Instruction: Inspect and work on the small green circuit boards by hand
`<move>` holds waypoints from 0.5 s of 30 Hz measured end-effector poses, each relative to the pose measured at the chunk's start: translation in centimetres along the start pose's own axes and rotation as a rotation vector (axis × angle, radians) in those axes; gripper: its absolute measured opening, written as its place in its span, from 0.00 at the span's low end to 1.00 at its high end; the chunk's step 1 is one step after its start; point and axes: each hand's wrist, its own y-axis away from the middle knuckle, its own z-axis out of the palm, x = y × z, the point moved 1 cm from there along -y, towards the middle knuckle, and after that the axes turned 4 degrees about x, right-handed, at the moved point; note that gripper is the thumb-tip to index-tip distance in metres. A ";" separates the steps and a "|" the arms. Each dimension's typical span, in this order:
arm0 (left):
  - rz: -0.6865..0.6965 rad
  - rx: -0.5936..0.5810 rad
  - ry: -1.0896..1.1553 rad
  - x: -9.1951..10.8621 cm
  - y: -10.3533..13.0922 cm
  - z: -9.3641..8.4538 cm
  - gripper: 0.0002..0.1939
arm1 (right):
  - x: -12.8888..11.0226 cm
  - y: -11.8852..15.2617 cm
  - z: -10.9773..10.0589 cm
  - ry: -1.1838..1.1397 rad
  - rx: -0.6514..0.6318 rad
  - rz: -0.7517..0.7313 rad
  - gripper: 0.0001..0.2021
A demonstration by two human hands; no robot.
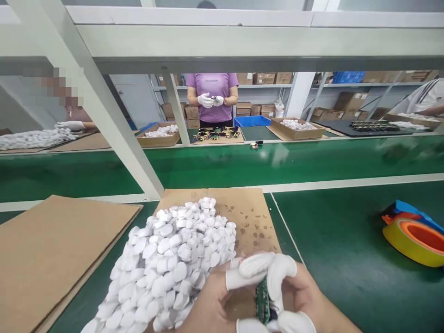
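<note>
A small green circuit board (262, 301) is held on edge between my two hands, low in the view. My left hand (215, 296) closes on it from the left and my right hand (305, 296) from the right. White finger cots cover the fingertips of both. The fingers hide part of the board, and a dark and a white piece show beside it. Just left of my hands rises a large heap of small white rounded pieces (166, 259), lying on a cardboard sheet (249, 217) with dark flecks on it.
A yellow tape roll (412, 243) lies at the right on the green bench. Stacked cardboard (58, 245) is at the left. A slanted white post (114, 120) and a green conveyor belt (215, 162) carrying a small board (255, 145) lie ahead. Co-workers stand beyond.
</note>
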 end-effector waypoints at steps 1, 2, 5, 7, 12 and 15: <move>0.018 -0.029 -0.001 0.1 0.0 0.2 0.10 | 0.0 0.0 -0.1 0.025 -0.001 0.003 0.09; 0.034 -0.066 0.007 0.1 0.0 0.5 0.13 | 0.0 0.0 -0.1 0.033 -0.007 0.012 0.09; 0.044 -0.133 0.059 0.1 0.0 1.2 0.20 | -0.1 -0.1 -0.1 0.012 -0.031 0.020 0.10; 0.037 -0.102 0.059 0.1 0.0 1.5 0.18 | -0.3 -0.2 0.1 0.047 -0.035 0.005 0.09; -0.031 -0.145 0.160 -0.1 -0.1 1.4 0.11 | -0.5 -0.1 0.4 0.090 -0.019 0.005 0.10; 0.060 -0.213 0.135 -1.0 0.0 0.6 0.10 | -0.2 0.0 -0.2 -0.101 -0.015 0.052 0.19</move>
